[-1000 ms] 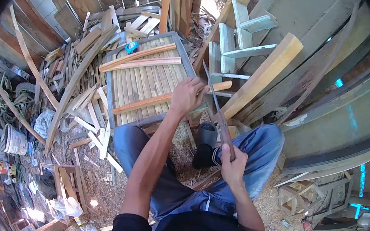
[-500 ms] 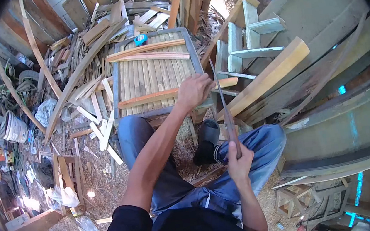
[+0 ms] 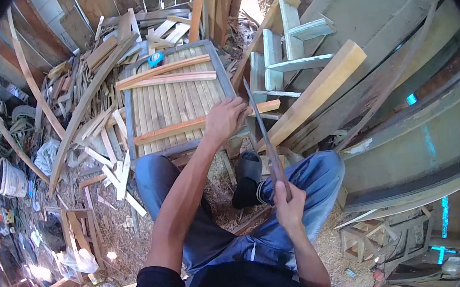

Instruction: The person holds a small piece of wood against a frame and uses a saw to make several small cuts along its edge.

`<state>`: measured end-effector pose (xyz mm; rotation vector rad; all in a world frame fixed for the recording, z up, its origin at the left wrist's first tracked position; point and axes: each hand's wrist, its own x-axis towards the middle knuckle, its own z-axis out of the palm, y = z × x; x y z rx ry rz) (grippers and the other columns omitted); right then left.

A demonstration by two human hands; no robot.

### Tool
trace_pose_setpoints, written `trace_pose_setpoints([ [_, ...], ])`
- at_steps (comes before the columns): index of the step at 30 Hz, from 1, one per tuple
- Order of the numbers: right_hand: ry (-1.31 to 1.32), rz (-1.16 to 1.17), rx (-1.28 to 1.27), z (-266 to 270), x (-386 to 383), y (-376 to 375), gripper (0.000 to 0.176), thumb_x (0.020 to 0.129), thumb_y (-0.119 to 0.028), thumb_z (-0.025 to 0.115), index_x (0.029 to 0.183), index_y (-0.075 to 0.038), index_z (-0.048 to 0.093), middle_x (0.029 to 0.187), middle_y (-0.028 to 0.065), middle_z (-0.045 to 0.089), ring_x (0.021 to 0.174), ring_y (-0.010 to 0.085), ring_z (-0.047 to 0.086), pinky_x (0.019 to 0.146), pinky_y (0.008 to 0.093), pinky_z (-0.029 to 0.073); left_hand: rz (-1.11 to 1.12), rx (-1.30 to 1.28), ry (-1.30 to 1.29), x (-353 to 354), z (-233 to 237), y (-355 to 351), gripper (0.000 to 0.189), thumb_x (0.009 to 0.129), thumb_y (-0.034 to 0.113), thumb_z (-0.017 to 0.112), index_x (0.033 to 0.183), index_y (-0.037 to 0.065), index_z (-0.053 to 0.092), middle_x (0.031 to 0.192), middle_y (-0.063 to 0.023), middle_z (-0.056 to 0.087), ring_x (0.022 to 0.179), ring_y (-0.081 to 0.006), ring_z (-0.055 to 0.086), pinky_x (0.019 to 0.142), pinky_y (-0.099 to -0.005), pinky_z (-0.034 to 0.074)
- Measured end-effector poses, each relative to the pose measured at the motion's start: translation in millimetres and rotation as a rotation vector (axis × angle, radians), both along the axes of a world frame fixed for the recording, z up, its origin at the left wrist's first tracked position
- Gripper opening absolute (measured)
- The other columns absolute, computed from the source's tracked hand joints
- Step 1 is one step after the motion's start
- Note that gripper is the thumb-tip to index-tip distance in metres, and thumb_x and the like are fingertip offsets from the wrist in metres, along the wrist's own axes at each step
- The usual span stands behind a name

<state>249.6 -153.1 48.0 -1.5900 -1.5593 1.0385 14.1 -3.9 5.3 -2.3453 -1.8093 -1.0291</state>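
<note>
My left hand [image 3: 226,122] is closed over a reddish wooden strip [image 3: 169,131], pressing it on a slatted wooden panel [image 3: 171,102] with a grey frame. The strip's right end juts past the panel's edge. A handsaw [image 3: 273,155] points away from me in my right hand [image 3: 289,203], its fingers wrapped round the handle. The blade crosses the strip in this view, just right of my left hand. Two more strips [image 3: 177,78] lie across the far part of the panel, near a blue tape measure [image 3: 156,59].
Scrap wood [image 3: 96,68] is heaped behind and left of the panel. At the right, a thick timber beam [image 3: 315,94] leans beside a pale wooden frame [image 3: 283,63]. Sawdust and offcuts cover the floor, with a white bucket [image 3: 11,178] at far left.
The whole view has shifted, so the panel and surroundings appear farther left. My left hand still presses the strip and my right hand still grips the saw.
</note>
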Motion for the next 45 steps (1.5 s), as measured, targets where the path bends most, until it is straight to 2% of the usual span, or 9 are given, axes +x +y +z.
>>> trace_pose_setpoints([
  [3,0.010,-0.020,0.051,6.3,-5.9,3.8,0.038,0.095,-0.030,0.061,0.084,0.006,0.065,0.053,0.0077,0.044,0.051,0.0091,0.045,0.050,0.0349,0.040,-0.023,-0.001,-0.010,-0.5,-0.1,-1.5,0.021,0.091,0.026,0.062,0.087,0.006,0.066,0.084,-0.0071,0.056,0.084,-0.0268,0.058,0.075,-0.0393,0.048],
  [9,-0.126,0.020,0.201,10.9,-58.5,69.0,0.040,0.097,-0.038,0.058,0.088,0.001,0.068,0.056,0.0176,0.050,0.050,0.0198,0.053,0.055,0.0370,0.045,-0.034,0.025,0.015,-1.4,0.0,-1.9,0.018,0.092,0.027,0.060,0.088,0.010,0.066,0.087,-0.0035,0.059,0.087,-0.0234,0.059,0.074,-0.0376,0.048],
  [11,-0.110,0.049,0.252,12.1,-46.5,55.8,0.042,0.098,-0.037,0.057,0.089,0.003,0.068,0.055,0.0126,0.053,0.052,0.0161,0.054,0.054,0.0359,0.045,-0.030,0.037,0.018,-3.0,-3.4,0.6,0.018,0.091,0.026,0.060,0.088,0.010,0.066,0.087,-0.0040,0.059,0.086,-0.0238,0.059,0.075,-0.0379,0.048],
  [14,0.172,-0.068,0.031,6.6,-20.2,44.9,0.045,0.098,-0.036,0.057,0.079,0.004,0.066,0.054,0.0042,0.054,0.051,0.0112,0.051,0.051,0.0324,0.043,-0.005,0.077,-0.039,-1.7,-3.2,4.5,0.017,0.091,0.025,0.061,0.088,0.009,0.066,0.087,-0.0052,0.060,0.086,-0.0248,0.059,0.074,-0.0385,0.048],
  [17,0.464,-0.132,-0.036,13.2,-10.7,36.9,0.043,0.103,-0.028,0.052,0.065,-0.006,0.048,0.053,-0.0015,0.043,0.045,0.0072,0.040,0.041,0.0223,0.030,-0.028,-0.045,0.019,-0.9,3.0,-2.1,0.018,0.090,0.025,0.061,0.090,0.009,0.067,0.087,-0.0057,0.060,0.086,-0.0251,0.060,0.074,-0.0388,0.049],
  [24,0.235,-0.058,-0.025,4.8,-15.5,43.4,0.047,0.097,-0.035,0.058,0.070,0.003,0.061,0.054,0.0012,0.052,0.052,0.0082,0.047,0.050,0.0295,0.038,-0.021,-0.064,-0.041,-0.4,6.7,-0.8,0.020,0.090,0.025,0.063,0.093,0.007,0.069,0.088,-0.0076,0.061,0.086,-0.0274,0.059,0.076,-0.0391,0.050],
  [39,0.065,-0.082,-0.018,5.3,-14.8,19.7,0.041,0.096,-0.033,0.060,0.085,0.005,0.067,0.053,0.0069,0.050,0.052,0.0094,0.047,0.051,0.0323,0.040,-0.014,-0.022,-0.038,1.9,9.6,-6.0,0.019,0.090,0.025,0.063,0.090,0.007,0.070,0.083,-0.0065,0.059,0.084,-0.0260,0.059,0.075,-0.0384,0.050],
  [42,-0.035,-0.033,0.209,18.8,-43.4,47.2,0.045,0.099,-0.035,0.056,0.073,0.003,0.059,0.054,0.0028,0.047,0.049,0.0094,0.045,0.048,0.0318,0.037,-0.009,-0.038,-0.059,3.2,6.4,-5.6,0.020,0.091,0.026,0.063,0.089,0.007,0.069,0.083,-0.0072,0.059,0.082,-0.0274,0.059,0.075,-0.0394,0.050],
  [45,0.009,-0.024,0.146,11.1,-51.2,59.3,0.046,0.098,-0.035,0.056,0.075,0.004,0.059,0.053,0.0063,0.046,0.050,0.0111,0.047,0.051,0.0345,0.039,-0.019,-0.055,-0.078,1.2,4.3,-3.3,0.021,0.091,0.026,0.062,0.089,0.006,0.069,0.083,-0.0081,0.059,0.080,-0.0287,0.060,0.075,-0.0400,0.050],
])
